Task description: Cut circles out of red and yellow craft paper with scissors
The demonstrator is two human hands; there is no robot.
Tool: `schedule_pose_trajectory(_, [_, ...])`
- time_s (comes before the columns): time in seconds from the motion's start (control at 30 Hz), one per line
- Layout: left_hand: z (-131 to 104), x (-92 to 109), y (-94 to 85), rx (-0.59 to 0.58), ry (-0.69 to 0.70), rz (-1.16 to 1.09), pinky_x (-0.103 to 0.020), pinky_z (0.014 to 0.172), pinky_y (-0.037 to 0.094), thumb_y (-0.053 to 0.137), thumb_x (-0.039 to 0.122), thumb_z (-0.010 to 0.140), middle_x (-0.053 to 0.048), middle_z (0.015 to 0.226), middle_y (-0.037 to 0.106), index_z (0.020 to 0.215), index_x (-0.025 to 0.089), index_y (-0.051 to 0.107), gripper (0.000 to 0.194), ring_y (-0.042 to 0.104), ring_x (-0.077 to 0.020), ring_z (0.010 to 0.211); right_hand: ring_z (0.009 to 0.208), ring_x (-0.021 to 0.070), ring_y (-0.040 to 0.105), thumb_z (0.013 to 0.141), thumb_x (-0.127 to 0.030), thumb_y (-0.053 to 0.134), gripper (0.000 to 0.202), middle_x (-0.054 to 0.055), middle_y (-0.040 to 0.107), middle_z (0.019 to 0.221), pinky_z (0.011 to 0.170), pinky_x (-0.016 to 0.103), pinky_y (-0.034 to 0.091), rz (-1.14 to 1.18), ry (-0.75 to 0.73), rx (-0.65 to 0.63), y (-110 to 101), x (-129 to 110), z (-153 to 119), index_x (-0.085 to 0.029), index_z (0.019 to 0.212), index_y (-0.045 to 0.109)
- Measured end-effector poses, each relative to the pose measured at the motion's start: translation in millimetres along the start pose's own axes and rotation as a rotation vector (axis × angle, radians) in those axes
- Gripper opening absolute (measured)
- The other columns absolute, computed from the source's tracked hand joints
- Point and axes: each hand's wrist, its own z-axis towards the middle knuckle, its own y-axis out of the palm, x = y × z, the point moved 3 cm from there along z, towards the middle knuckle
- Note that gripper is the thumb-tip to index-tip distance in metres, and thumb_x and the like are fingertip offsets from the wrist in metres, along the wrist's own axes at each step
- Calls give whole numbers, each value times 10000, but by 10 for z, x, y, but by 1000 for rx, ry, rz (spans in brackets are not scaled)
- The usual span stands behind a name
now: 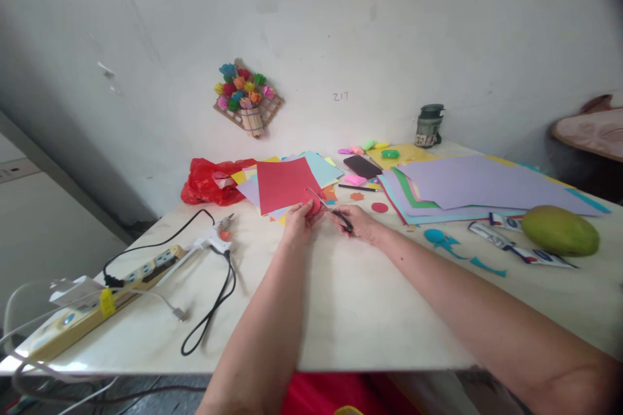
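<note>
Right hand (pixel 361 223) holds scissors (pixel 342 218), seemingly touching red paper (pixel 314 205).

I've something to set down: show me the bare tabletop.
Tabletop shows bare between the left forearm and right forearm, between the left forearm and the black cord, and between the right forearm and the white tubes. Crowded: the back, with colored paper and a red bag; the left, with the power strip.

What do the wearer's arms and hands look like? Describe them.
The left hand and right hand wear no gloves. The forearms are sleeveless where visible, with no watch or bracelet showing; the right one bears a small dark spot. Whether rings are worn is too small to tell.
</note>
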Motion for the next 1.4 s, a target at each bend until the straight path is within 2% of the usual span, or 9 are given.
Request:
schedule_pose_trajectory(0.27, [12, 2, -15, 4, 20, -4, -366, 820, 561, 689, 89, 699, -64, 673, 685, 663, 118, 628, 77, 681, -175, 651, 363, 58, 377, 635, -452, 750, 342, -79, 459, 452, 350, 189, 283, 4, -12, -8, -5, 52, 38, -168, 723, 581])
schedule_pose_trajectory(0.7, [47, -15, -49, 10, 24, -30, -372, 835, 563, 695, 95, 694, -59, 650, 683, 699, 125, 626, 76, 693, -184, 659, 367, 62, 367, 617, -370, 770, 285, -69, 464, 445, 333, 193, 277, 29, 36, 29, 16, 2, 10, -158, 694, 595])
schedule_pose_trajectory(1.0, [43, -2, -66, 48, 26, -46, -377, 844, 560, 688, 89, 710, -68, 672, 692, 698, 124, 627, 71, 702, -198, 690, 355, 65, 370, 659, -360, 761, 268, -68, 471, 439, 339, 200, 277, 8, 39, 9, 6, 32, 27, -150, 743, 617])
schedule_pose_trajectory(1.13, [6, 27, -35, 46, -33, -28, -367, 810, 572, 662, 125, 751, -84, 727, 708, 742, 113, 654, 17, 700, -196, 677, 351, 63, 364, 649, -368, 766, 282, -71, 465, 431, 335, 198, 279, 15, 34, 8, 9, 26, 19, -153, 729, 603])
schedule_pose_trajectory(1.27, [3, 3, -13, 33, -136, 16, -354, 814, 569, 666, 94, 726, -98, 711, 704, 756, 119, 663, 39, 710, -223, 734, 349, 66, 377, 649, -368, 764, 277, -71, 466, 431, 330, 195, 281, 17, 25, 17, 11, 20, 15, -158, 723, 599])
schedule_pose_trajectory(1.4, [44, -17, -36, 77, -65, -51, -362, 857, 556, 658, 57, 713, -91, 714, 703, 729, 127, 645, 74, 714, -240, 807, 346, 66, 381, 650, -369, 765, 281, -71, 470, 432, 330, 197, 284, 12, 18, 23, 11, 27, 21, -156, 727, 599])
